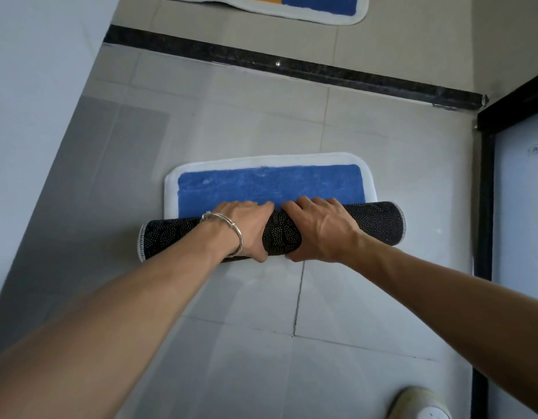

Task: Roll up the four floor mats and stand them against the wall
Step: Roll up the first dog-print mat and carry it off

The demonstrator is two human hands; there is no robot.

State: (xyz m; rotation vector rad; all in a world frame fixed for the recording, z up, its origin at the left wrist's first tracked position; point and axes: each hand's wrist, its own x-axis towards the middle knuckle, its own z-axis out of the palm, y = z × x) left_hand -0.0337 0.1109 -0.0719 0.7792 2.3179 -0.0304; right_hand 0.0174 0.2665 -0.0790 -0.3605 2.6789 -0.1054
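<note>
A blue floor mat (270,184) with a white border lies on the tiled floor, partly rolled. Its rolled part (379,222) shows the black dotted underside and lies across the near edge of the flat part. My left hand (246,228), with a silver bangle on the wrist, grips the middle of the roll. Right beside it, my right hand (319,228) grips the roll too. A second mat (319,7), blue and orange with a white border, lies flat at the top, beyond a dark threshold strip.
A white wall (35,86) runs along the left. A dark threshold strip (292,66) crosses the floor. A black-framed door or panel (518,207) stands on the right. A pale shoe (419,403) shows at the bottom right.
</note>
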